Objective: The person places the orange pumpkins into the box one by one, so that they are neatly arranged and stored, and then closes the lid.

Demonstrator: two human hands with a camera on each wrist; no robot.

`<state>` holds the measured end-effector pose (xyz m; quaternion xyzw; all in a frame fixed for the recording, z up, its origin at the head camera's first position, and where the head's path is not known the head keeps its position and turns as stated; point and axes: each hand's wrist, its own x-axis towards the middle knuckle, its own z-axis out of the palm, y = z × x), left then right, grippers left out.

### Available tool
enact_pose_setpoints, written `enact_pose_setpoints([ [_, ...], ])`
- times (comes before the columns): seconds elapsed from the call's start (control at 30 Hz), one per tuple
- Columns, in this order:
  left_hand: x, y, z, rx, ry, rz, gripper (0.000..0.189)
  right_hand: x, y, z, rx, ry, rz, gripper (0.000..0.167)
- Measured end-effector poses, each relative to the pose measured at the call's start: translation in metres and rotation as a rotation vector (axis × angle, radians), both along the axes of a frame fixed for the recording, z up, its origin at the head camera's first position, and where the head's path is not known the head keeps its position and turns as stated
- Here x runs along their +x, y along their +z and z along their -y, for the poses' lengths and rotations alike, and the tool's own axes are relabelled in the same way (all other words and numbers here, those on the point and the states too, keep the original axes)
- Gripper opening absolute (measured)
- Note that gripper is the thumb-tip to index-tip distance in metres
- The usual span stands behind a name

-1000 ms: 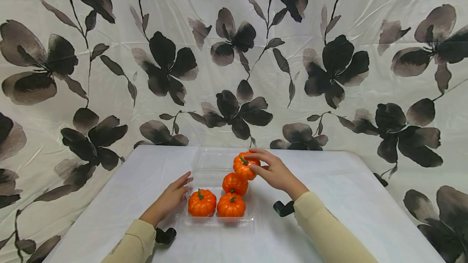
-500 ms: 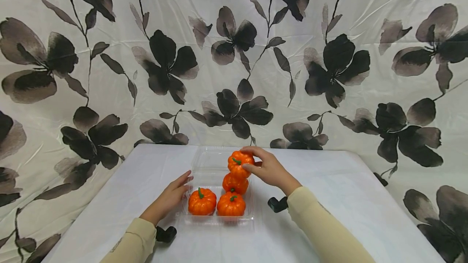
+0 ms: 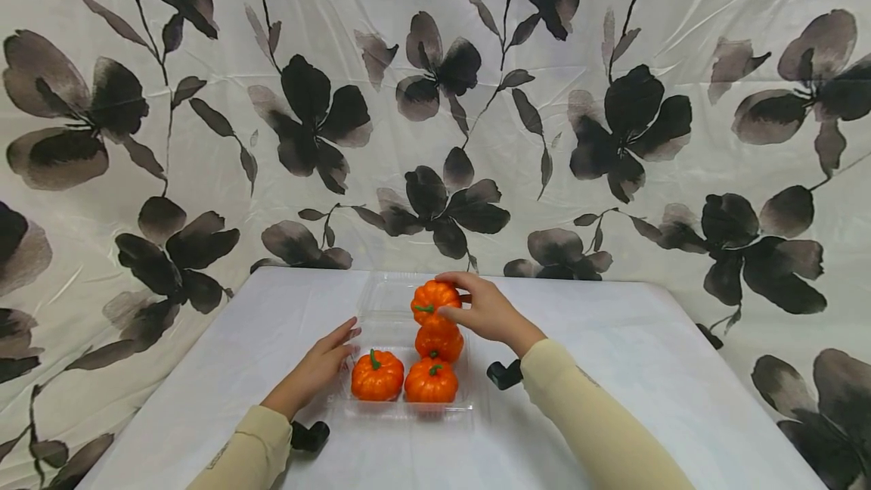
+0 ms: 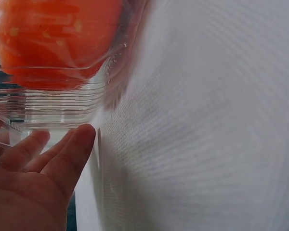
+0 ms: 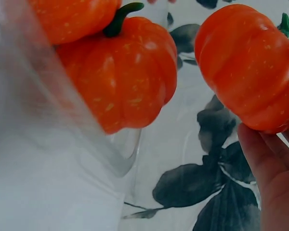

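My right hand (image 3: pixel 486 312) grips a small orange pumpkin (image 3: pixel 432 299) with a green stem, thumb in front and fingers over its back. It is held above the back right of a clear plastic clamshell box (image 3: pixel 381 408). Inside the box are three more pumpkins: one front left (image 3: pixel 377 378), one front right (image 3: pixel 431 382) and one behind that (image 3: pixel 440 340). My left hand (image 3: pixel 314 373) lies along the box's left side with fingers extended. In the left wrist view, its fingertips (image 4: pixel 84 137) are right at the ridged wall.
The box's clear lid (image 3: pixel 391 297) is folded back toward the far table edge. A white cloth covers the table (image 3: pixel 585 399). Behind it hangs a floral-printed curtain (image 3: pixel 531 134). A dark wrist camera (image 3: pixel 505 375) sits beneath my right wrist.
My right hand has carried the held pumpkin to the left, over the back of the box, and its stem has tipped lower toward me. My left hand and the other pumpkins stay put.
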<state>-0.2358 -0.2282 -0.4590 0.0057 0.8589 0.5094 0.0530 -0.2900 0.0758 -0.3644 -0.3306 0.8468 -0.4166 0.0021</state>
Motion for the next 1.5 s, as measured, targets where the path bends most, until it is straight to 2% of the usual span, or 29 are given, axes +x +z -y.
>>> enact_pose_setpoints([
  [0.2, 0.0, 0.001, 0.0, 0.01, -0.003, -0.004, 0.058, -0.002, 0.004, 0.01, 0.05, 0.022, -0.052, 0.045],
  [0.4, -0.001, 0.003, -0.001, 0.008, -0.004, -0.008, 0.058, -0.006, 0.007, 0.018, 0.094, 0.035, -0.062, 0.047],
  [0.93, 0.0, 0.005, -0.002, 0.013, -0.003, -0.002, 0.059, -0.007, 0.009, 0.036, 0.14, 0.095, -0.11, 0.047],
  [1.5, 0.0, 0.002, 0.0, 0.02, 0.001, -0.005, 0.058, -0.004, 0.004, 0.059, 0.164, 0.095, 0.001, 0.044],
])
